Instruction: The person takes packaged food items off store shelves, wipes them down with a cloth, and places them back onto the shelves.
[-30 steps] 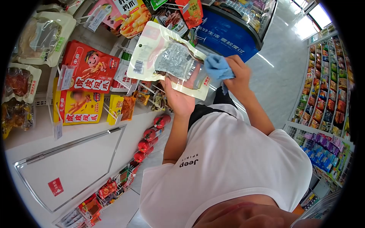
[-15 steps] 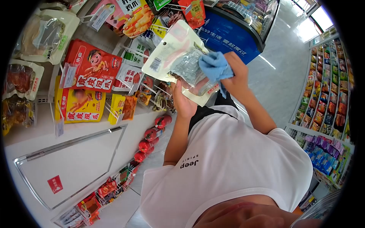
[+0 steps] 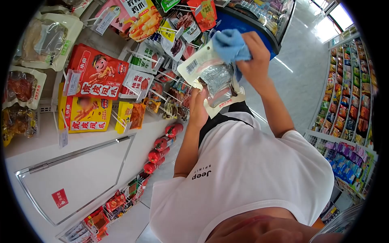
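Note:
A cream-edged food package with a clear window and a silvery packet inside is tilted in front of the shelf. Its lower left edge is gripped by my left hand, the fingers partly hidden against it. My right hand is closed on a crumpled blue cloth, which lies over the package's upper right corner. Some cloth hangs below the right hand, beside the package.
Hooks at the left carry a red packet, a yellow packet and several others. Red bottles line the cabinet's side. A blue freezer case stands ahead; a snack rack is at the right.
The package has moved right and turned, now angled more steeply. My right hand and the cloth have moved up to its top corner, after rubbing lower on its face.

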The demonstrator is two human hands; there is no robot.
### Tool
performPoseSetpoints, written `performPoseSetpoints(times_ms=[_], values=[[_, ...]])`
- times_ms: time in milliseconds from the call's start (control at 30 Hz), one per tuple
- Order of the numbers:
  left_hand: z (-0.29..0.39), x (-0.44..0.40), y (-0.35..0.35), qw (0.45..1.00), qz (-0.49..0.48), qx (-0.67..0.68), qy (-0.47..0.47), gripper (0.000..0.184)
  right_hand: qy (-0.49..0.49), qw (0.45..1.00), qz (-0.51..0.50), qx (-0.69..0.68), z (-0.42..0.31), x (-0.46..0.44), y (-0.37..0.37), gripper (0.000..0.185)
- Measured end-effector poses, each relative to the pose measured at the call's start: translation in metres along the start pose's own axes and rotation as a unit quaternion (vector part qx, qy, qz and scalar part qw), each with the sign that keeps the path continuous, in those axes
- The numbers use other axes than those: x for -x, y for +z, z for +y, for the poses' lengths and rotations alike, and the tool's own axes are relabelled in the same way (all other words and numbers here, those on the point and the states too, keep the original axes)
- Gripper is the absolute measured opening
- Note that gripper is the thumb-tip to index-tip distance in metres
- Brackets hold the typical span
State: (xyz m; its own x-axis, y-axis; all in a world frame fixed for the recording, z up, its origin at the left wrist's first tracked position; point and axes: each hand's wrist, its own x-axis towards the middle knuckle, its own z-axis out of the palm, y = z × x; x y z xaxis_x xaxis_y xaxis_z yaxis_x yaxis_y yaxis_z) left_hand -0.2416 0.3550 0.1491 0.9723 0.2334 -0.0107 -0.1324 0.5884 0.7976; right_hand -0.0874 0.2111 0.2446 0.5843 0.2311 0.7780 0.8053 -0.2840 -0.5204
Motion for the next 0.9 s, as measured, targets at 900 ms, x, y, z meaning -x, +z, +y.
performPoseSetpoints(times_ms=[900], values=[[-0.007,-0.015,0.010,0.990,0.111,0.086,0.024,0.048,-0.012,0.990,-0.136,-0.020,-0.034,0.055,0.016,0.038]])
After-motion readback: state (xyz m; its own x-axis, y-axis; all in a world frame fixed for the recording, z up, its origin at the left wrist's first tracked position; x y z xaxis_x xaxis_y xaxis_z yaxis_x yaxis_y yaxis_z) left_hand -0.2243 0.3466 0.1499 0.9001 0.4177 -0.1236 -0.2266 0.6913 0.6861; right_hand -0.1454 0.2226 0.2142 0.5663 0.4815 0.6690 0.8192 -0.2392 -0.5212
